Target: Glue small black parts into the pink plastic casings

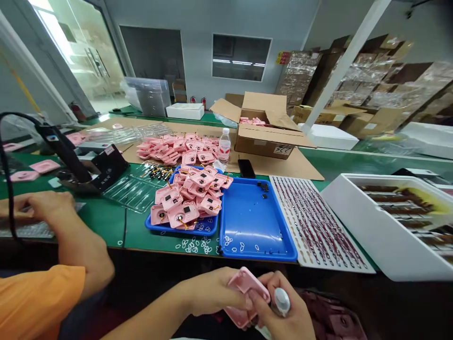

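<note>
At the bottom of the head view, my left hand is closed round a pink plastic shell, which is tilted below the table's front edge. My right hand meets it from the right, fingers against the shell. Held in that same hand is a slim tool with a rounded, pale grey end; its working end is hidden, so its exact kind does not show. Nearest on the table are a blue tray and small white rings. Pink shells with small black parts are heaped in another blue tray.
A co-worker's arm in an orange sleeve reaches in from the left. Rows of dark red wired parts lie on a white board beside a foam box. Behind stand a bottle, a phone and a carton.
</note>
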`<state>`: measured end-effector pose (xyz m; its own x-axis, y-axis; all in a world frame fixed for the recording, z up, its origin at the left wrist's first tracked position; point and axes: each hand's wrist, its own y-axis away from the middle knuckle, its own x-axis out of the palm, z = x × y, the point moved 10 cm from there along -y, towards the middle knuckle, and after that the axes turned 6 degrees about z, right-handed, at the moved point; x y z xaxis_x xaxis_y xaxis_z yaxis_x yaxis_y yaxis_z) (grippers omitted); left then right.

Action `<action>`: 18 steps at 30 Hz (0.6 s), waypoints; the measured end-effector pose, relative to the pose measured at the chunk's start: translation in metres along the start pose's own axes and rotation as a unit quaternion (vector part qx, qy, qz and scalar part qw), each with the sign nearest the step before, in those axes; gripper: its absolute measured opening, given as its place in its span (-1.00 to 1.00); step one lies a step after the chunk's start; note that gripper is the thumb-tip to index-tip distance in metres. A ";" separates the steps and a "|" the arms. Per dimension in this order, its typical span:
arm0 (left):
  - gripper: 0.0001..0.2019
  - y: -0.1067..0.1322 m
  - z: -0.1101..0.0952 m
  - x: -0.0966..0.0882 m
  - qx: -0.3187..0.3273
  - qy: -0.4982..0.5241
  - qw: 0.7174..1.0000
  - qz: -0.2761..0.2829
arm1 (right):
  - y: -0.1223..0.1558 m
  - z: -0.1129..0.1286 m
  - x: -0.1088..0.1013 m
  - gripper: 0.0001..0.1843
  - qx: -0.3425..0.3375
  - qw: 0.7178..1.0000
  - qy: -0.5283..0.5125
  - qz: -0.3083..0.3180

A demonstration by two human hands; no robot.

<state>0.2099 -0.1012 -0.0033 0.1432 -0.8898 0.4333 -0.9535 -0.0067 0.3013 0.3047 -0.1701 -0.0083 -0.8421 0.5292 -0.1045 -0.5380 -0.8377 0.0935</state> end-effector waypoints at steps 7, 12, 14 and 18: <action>-0.40 0.044 0.019 -0.052 0.120 0.299 0.926 -0.197 | -0.006 0.037 0.040 -0.47 0.034 0.990 0.098 0.097; -0.34 0.054 0.020 -0.061 0.159 0.367 0.884 -0.244 | 0.006 0.047 0.067 -0.51 0.054 0.972 0.161 0.163; -0.38 0.057 0.016 -0.060 0.190 0.380 0.871 -0.245 | 0.011 0.052 0.075 -0.53 0.054 0.973 0.162 0.156; -0.33 0.058 0.010 -0.053 0.226 0.382 0.867 -0.226 | 0.013 0.059 0.084 -0.60 0.041 0.978 0.158 0.126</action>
<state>0.1449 -0.0592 -0.0169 0.4982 -0.1897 0.8461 -0.7363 -0.6078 0.2973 0.2241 -0.1286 0.0430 -0.9014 0.2282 -0.3678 -0.3272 -0.9156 0.2337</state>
